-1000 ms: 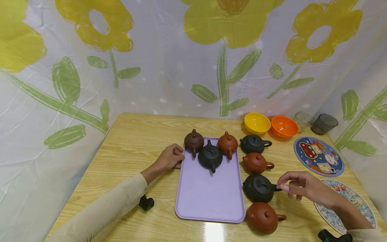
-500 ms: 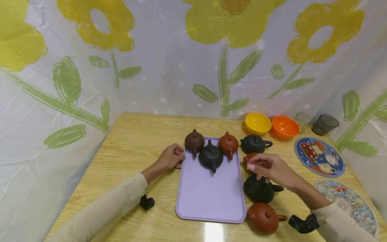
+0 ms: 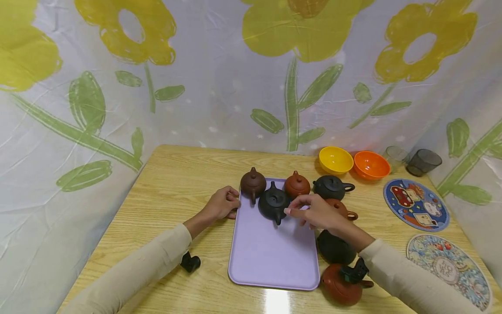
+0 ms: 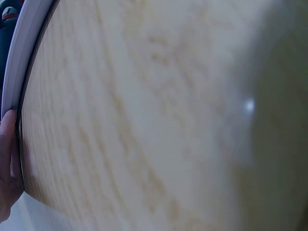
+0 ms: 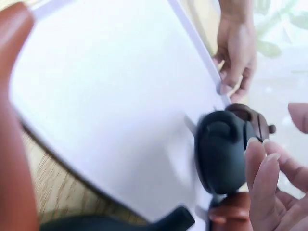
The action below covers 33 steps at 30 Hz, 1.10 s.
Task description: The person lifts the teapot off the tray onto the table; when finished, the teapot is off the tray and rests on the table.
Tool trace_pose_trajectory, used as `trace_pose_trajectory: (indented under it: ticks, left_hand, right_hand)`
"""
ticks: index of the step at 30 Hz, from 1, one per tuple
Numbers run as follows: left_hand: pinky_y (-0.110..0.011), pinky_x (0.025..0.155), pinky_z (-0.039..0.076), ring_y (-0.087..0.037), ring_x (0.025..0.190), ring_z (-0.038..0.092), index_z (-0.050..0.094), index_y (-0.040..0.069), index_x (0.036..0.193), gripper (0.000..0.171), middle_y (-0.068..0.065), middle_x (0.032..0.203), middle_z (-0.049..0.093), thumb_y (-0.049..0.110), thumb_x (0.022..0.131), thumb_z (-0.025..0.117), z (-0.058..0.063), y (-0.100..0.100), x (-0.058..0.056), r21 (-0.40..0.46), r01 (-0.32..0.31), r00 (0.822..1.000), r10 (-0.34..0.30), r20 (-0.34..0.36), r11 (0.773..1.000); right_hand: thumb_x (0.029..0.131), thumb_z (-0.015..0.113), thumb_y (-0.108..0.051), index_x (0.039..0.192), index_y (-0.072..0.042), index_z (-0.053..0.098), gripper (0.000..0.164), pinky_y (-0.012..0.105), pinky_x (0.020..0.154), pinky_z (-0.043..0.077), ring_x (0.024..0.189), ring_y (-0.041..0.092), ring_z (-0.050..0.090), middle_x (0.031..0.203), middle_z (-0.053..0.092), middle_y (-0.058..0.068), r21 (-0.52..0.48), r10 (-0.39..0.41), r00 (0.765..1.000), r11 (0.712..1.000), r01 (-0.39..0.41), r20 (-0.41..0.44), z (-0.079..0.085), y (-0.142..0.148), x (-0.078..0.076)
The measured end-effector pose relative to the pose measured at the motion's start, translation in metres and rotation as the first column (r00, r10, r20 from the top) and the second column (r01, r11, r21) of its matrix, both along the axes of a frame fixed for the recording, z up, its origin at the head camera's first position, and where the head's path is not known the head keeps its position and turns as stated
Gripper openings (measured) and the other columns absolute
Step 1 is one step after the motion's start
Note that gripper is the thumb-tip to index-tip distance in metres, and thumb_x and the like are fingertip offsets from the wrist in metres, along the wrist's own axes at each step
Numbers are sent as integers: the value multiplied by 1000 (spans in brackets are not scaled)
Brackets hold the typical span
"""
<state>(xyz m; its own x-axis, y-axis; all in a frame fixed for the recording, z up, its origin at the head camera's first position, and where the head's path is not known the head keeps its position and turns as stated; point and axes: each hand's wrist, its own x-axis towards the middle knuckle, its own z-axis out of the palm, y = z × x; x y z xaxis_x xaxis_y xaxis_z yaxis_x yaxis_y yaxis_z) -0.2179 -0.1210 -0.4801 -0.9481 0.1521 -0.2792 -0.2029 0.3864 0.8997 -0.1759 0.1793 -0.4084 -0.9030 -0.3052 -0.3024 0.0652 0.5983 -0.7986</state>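
Observation:
On the lilac tray (image 3: 274, 257) stand a dark brown teapot (image 3: 252, 185), a black teapot (image 3: 272, 203) and a reddish-brown teapot (image 3: 296, 184), grouped at its far end. My left hand (image 3: 222, 204) grips the tray's left rim; the left wrist view catches only its fingertips (image 4: 6, 127) against that rim. Over the tray, beside the black teapot, hovers my right hand (image 3: 310, 212) with loosely bent fingers and nothing in them. The right wrist view has those fingers (image 5: 263, 178) in front of the black teapot (image 5: 222, 154), with a gap between thumb and fingertips.
Along the tray's right side stand more teapots: black (image 3: 331, 187), reddish-brown (image 3: 340, 208), black (image 3: 335, 248) and reddish-brown (image 3: 340, 285). The right forearm partly covers some. Behind are a yellow bowl (image 3: 335, 160), an orange bowl (image 3: 371, 165) and two glasses (image 3: 423, 162). Two round mats (image 3: 416, 205) lie right.
My right hand has left the handle of the black teapot right of the tray and moved left and away from me, over the tray. The left hand and all teapots stay put.

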Motion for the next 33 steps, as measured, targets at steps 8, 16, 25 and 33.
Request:
trace_pose_trajectory:
  ticks: [8, 16, 25, 33]
  left_hand:
    - [-31, 58, 63, -17, 67, 64, 57, 0, 116, 26, -13, 98, 62, 1, 91, 65, 0, -1, -2, -3, 2, 1000, -2, 2, 1000]
    - [-31, 58, 63, -17, 69, 64, 57, 0, 115, 26, -13, 97, 62, 1, 91, 65, -1, 0, -2, -1, 2, 1000, -2, -8, 1000]
    - [-30, 58, 63, -16, 70, 63, 57, 0, 115, 25, -12, 96, 61, 1, 91, 65, -1, 1, -2, -5, 0, 1000, 0, 0, 1000]
    - [-30, 58, 63, -17, 69, 64, 57, 0, 116, 26, -13, 97, 62, 0, 92, 64, -1, 0, -2, -6, 0, 1000, 0, 3, 1000]
  right_hand:
    - [86, 77, -42, 93, -12, 73, 31, 27, 49, 50, 67, 24, 63, 85, 68, 14, 93, -10, 998, 996, 5, 55, -8, -20, -10]
    - [85, 79, -43, 86, -10, 76, 33, 25, 49, 49, 59, 17, 55, 66, 63, 5, 227, 8, 997, 974, -26, 77, -15, -31, -14]
    - [88, 77, -29, 86, -10, 73, 20, 23, 47, 48, 56, 17, 54, 65, 62, 6, 245, 13, 996, 969, -35, 89, -14, -31, -14]
    - [92, 73, -31, 91, -9, 72, 22, 26, 49, 52, 56, 18, 58, 73, 66, 10, 239, 18, 996, 970, -38, 86, -16, -29, -12]
